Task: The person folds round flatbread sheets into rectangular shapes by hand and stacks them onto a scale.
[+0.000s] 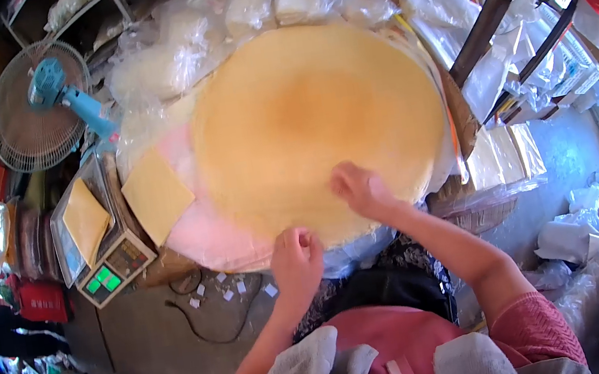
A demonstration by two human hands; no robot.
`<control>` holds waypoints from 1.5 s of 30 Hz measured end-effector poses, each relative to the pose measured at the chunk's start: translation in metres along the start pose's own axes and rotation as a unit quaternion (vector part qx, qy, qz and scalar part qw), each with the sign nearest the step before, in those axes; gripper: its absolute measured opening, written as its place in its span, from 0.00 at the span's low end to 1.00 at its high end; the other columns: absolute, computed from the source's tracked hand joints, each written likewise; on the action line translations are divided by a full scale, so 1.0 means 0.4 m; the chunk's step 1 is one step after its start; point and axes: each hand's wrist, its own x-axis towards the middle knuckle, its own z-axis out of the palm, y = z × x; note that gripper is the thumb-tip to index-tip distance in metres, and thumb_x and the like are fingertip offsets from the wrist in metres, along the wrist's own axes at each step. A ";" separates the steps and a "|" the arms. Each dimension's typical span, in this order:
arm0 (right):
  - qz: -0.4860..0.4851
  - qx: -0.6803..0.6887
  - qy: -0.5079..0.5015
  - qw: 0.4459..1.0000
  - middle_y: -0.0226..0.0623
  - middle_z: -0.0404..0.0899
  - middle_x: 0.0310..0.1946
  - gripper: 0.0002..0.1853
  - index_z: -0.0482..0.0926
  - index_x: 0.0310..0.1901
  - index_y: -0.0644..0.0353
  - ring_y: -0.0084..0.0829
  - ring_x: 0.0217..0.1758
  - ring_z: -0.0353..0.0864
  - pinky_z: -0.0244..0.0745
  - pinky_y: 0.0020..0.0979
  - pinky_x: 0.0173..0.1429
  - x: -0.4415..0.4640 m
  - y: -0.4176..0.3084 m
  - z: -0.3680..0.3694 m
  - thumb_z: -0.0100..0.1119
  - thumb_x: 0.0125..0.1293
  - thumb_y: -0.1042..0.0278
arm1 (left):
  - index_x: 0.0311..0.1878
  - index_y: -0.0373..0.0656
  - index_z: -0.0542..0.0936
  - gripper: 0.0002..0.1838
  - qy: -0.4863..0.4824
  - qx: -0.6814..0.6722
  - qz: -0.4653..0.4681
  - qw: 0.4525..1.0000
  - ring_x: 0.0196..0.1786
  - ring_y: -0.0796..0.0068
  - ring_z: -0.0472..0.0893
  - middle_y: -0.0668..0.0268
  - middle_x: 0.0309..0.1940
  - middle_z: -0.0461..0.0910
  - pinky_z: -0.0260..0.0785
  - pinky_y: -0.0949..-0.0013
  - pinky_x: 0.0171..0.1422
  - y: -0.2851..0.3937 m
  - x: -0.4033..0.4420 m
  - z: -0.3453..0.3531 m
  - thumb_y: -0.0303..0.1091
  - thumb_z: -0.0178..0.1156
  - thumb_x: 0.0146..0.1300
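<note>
Round yellow sheet [304, 116]: spread over pink layer [212, 236] | left hand [298, 258]: curled at sheet's near edge, grip cannot be told | right hand [364, 191]: curled over sheet's near-right part, hold hidden | risk judged: edge may be torn or creased if unevenly pulled by the hands

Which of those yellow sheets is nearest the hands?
The large round sheet, right hand over it, left hand at its near edge. The smaller, angular ones lie left, one on the scale.

Two hands [298, 257] [360, 187], one fan [49, 83], one scale [118, 267]
</note>
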 end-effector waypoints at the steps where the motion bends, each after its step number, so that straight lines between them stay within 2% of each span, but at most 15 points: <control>1: -0.057 0.003 0.005 0.998 0.45 0.77 0.37 0.14 0.76 0.45 0.55 0.49 0.39 0.79 0.75 0.45 0.38 -0.014 -0.004 0.007 0.61 0.62 0.57 | 0.36 0.38 0.75 0.05 0.019 0.029 0.046 0.998 0.34 0.60 0.76 0.60 0.31 0.76 0.71 0.61 0.39 -0.003 0.009 0.002 0.28 0.60 0.58; 6: -0.118 -0.040 -0.132 0.983 0.40 0.78 0.35 0.13 0.79 0.40 0.53 0.45 0.36 0.80 0.76 0.40 0.36 -0.014 -0.046 0.002 0.64 0.59 0.55 | 0.35 0.39 0.75 0.07 -0.009 0.114 0.127 0.985 0.44 0.53 0.73 0.57 0.38 0.74 0.68 0.55 0.48 -0.066 0.028 0.005 0.26 0.61 0.53; 10: -0.102 0.056 -0.044 0.992 0.42 0.79 0.34 0.10 0.81 0.35 0.56 0.48 0.32 0.80 0.75 0.43 0.36 0.040 -0.003 0.024 0.61 0.62 0.58 | 0.34 0.40 0.75 0.06 -0.008 0.147 0.145 0.978 0.44 0.52 0.73 0.57 0.39 0.74 0.67 0.53 0.49 -0.074 0.031 0.011 0.29 0.61 0.54; 13: 0.091 0.062 -0.046 0.993 0.43 0.81 0.35 0.11 0.80 0.35 0.58 0.48 0.35 0.80 0.75 0.43 0.39 0.123 0.043 -0.019 0.59 0.62 0.59 | 0.33 0.40 0.76 0.06 -0.019 0.151 0.144 0.978 0.46 0.53 0.74 0.58 0.39 0.75 0.68 0.54 0.49 -0.072 0.037 0.006 0.30 0.60 0.55; 16: 0.133 -0.045 -0.123 0.982 0.46 0.82 0.37 0.16 0.80 0.37 0.60 0.48 0.39 0.81 0.75 0.42 0.44 0.159 0.006 -0.048 0.61 0.59 0.53 | 0.31 0.40 0.75 0.06 -0.099 0.169 0.126 0.972 0.45 0.53 0.74 0.58 0.38 0.75 0.68 0.54 0.49 -0.088 0.061 -0.012 0.30 0.60 0.54; 19: 0.103 -0.040 -0.163 0.980 0.47 0.81 0.36 0.24 0.79 0.35 0.62 0.48 0.42 0.81 0.75 0.42 0.47 0.163 -0.018 -0.021 0.62 0.55 0.44 | 0.39 0.35 0.76 0.11 -0.097 0.187 0.061 0.976 0.50 0.49 0.74 0.53 0.44 0.75 0.66 0.52 0.55 -0.117 0.136 -0.040 0.31 0.60 0.55; 22: 0.039 -0.042 -0.219 0.974 0.50 0.81 0.37 0.26 0.79 0.36 0.62 0.50 0.44 0.80 0.74 0.42 0.48 0.173 -0.069 -0.002 0.64 0.52 0.43 | 0.57 0.29 0.70 0.26 0.055 0.237 0.086 0.966 0.62 0.43 0.67 0.44 0.57 0.70 0.60 0.49 0.66 -0.203 0.190 -0.009 0.35 0.59 0.58; 25: -0.008 0.004 -0.223 0.975 0.49 0.81 0.39 0.22 0.80 0.37 0.60 0.50 0.45 0.80 0.75 0.43 0.49 0.172 -0.060 0.044 0.63 0.55 0.46 | 0.68 0.25 0.57 0.39 0.007 0.263 0.027 0.964 0.72 0.41 0.57 0.38 0.67 0.58 0.49 0.48 0.75 -0.208 0.184 0.004 0.41 0.58 0.61; 28: -0.119 -0.187 -0.273 0.936 0.45 0.82 0.39 0.18 0.82 0.40 0.57 0.43 0.44 0.81 0.75 0.39 0.49 0.202 -0.030 0.064 0.61 0.59 0.49 | 0.69 0.25 0.56 0.40 0.016 0.278 0.026 0.960 0.74 0.43 0.53 0.39 0.70 0.54 0.44 0.49 0.77 -0.230 0.171 0.019 0.44 0.57 0.62; 30: 0.098 0.154 -0.049 0.982 0.38 0.82 0.35 0.14 0.83 0.38 0.56 0.34 0.40 0.81 0.75 0.36 0.48 0.193 0.068 0.052 0.57 0.64 0.53 | 0.68 0.25 0.56 0.40 0.024 0.273 0.025 0.961 0.74 0.43 0.52 0.39 0.70 0.53 0.44 0.49 0.77 -0.225 0.172 0.022 0.44 0.57 0.62; 32: 0.370 0.272 0.122 0.880 0.31 0.79 0.31 0.13 0.81 0.42 0.60 0.31 0.38 0.79 0.75 0.36 0.44 0.212 -0.021 -0.117 0.59 0.66 0.58 | 0.68 0.24 0.56 0.40 0.026 0.272 0.022 0.962 0.75 0.43 0.51 0.40 0.71 0.53 0.43 0.49 0.77 -0.221 0.169 0.021 0.44 0.56 0.62; 34: 0.406 0.442 0.186 0.778 0.32 0.79 0.33 0.16 0.79 0.46 0.60 0.29 0.40 0.78 0.74 0.34 0.45 0.236 0.137 -0.144 0.65 0.62 0.59 | 0.68 0.24 0.55 0.40 0.022 0.272 0.022 0.962 0.75 0.44 0.51 0.40 0.71 0.53 0.43 0.49 0.77 -0.212 0.173 0.016 0.44 0.56 0.63; 37: 0.406 0.430 0.194 0.783 0.33 0.81 0.32 0.17 0.80 0.44 0.61 0.27 0.32 0.77 0.72 0.31 0.36 0.162 0.209 -0.172 0.70 0.57 0.60 | 0.68 0.24 0.56 0.40 0.003 0.257 -0.004 0.966 0.75 0.43 0.51 0.39 0.71 0.52 0.41 0.49 0.78 -0.193 0.176 0.008 0.45 0.55 0.63; 43: 0.402 0.313 0.061 0.859 0.34 0.83 0.39 0.23 0.81 0.46 0.65 0.26 0.38 0.81 0.76 0.29 0.44 0.074 0.066 -0.194 0.73 0.55 0.56 | 0.67 0.26 0.60 0.36 -0.187 0.271 -0.066 0.942 0.74 0.44 0.53 0.40 0.71 0.55 0.43 0.47 0.77 -0.111 0.238 -0.012 0.43 0.54 0.63; 45: 0.368 0.370 0.042 0.852 0.35 0.82 0.40 0.24 0.80 0.46 0.66 0.26 0.40 0.80 0.75 0.28 0.43 0.057 0.051 -0.185 0.74 0.54 0.58 | 0.67 0.29 0.62 0.35 -0.208 0.182 0.006 0.961 0.74 0.44 0.52 0.41 0.70 0.56 0.43 0.48 0.77 -0.070 0.218 0.054 0.42 0.56 0.62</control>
